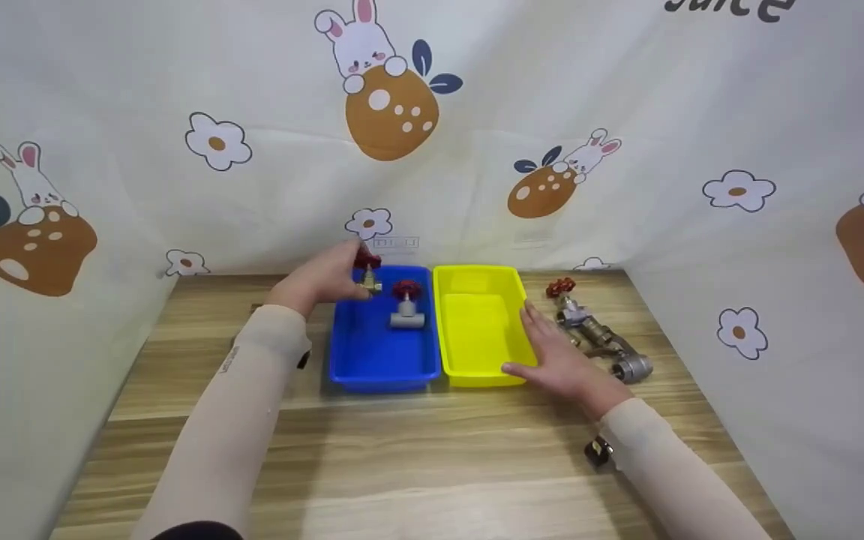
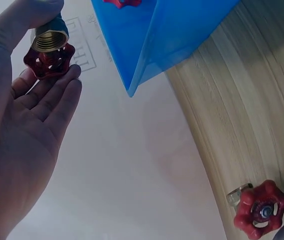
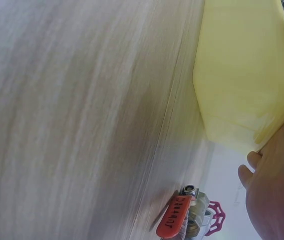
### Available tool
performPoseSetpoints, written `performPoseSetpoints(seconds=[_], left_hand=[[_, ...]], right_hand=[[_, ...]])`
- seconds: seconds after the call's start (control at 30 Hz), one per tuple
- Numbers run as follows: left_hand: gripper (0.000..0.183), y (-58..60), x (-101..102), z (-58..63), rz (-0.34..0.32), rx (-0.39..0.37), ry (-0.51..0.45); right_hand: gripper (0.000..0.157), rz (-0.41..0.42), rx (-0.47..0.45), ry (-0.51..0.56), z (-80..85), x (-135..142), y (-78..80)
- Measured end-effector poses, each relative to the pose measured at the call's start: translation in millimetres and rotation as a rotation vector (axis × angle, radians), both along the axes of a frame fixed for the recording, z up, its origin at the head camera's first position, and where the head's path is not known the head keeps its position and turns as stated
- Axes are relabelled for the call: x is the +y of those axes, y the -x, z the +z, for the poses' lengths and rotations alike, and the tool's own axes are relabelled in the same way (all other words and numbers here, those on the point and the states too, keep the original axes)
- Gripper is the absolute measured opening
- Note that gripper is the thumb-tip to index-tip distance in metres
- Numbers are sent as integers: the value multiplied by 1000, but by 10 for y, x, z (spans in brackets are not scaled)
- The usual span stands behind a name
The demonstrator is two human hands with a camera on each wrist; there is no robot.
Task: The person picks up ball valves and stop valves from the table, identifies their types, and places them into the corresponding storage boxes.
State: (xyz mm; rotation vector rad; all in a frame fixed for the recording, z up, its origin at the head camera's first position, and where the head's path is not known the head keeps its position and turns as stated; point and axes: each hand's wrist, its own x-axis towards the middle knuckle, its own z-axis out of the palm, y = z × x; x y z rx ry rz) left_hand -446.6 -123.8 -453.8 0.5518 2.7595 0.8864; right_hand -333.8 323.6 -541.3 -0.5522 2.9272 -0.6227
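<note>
My left hand grips a small brass valve with a red handwheel over the far left part of the blue bin. In the left wrist view, the threaded brass mouth of this valve faces the camera, and the fingers lie along its handwheel. Inside the blue bin stands a grey tee-shaped valve with a red handwheel. My right hand rests against the right side of the yellow bin, its fingers extended along the rim and its thumb at the near corner.
Several metal valves lie right of the yellow bin, including a red-wheeled one and a thick fitting. An orange-red lever handle shows among them. Left of the blue bin lies another red-wheeled valve. Patterned cloth walls the table's back and sides.
</note>
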Motion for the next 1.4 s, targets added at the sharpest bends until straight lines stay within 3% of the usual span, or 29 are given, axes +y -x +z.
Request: performPoseSetpoints(seconds=[0.37,0.6,1.03,1.4], left_hand=[[72,68,48,-34,26,-54,-18],[71,99,110,-50,10,-54,-31],[86,123,211,-3,37,-100,-7],[69,187,230,-95,50,-116,-14]], right_hand=[[114,-7,-13,-3,3,-5,7],[113,1,-6,3,4,0,-1],[115,13,0,-14,0,-1,27],[113,5,-1,-3,-5,-3,17]])
